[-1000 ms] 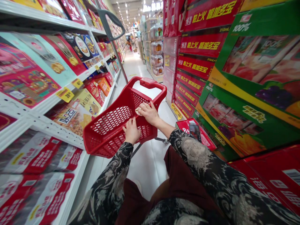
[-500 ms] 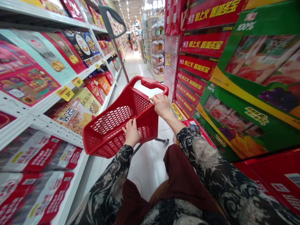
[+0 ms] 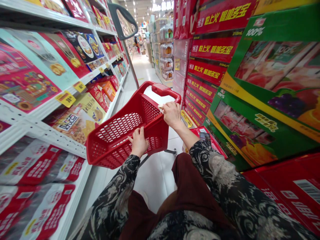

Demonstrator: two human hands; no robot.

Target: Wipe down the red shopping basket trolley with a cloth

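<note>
A red plastic shopping basket (image 3: 117, 133) on wheels stands tilted in the aisle in front of me, its grey pull handle (image 3: 122, 23) reaching up and away. My left hand (image 3: 138, 141) grips the basket's near rim, fingers curled over the edge. My right hand (image 3: 171, 114) is closed around a small pale cloth or wipe (image 3: 160, 107) and presses it on the basket's upper right rim, just below the red carry handle (image 3: 166, 90). Both arms wear dark patterned sleeves.
Shelves of boxed snacks (image 3: 75, 116) with yellow price tags (image 3: 65, 98) line the left. Stacked red drink cartons (image 3: 212, 70) and green juice cartons (image 3: 270, 83) wall the right. The white tiled aisle floor (image 3: 142, 70) runs ahead; a person (image 3: 136, 42) stands far down it.
My right hand has slid with the cloth from the basket's near wall up to its upper right rim by the handle. My left hand has kept its grip on the near rim.
</note>
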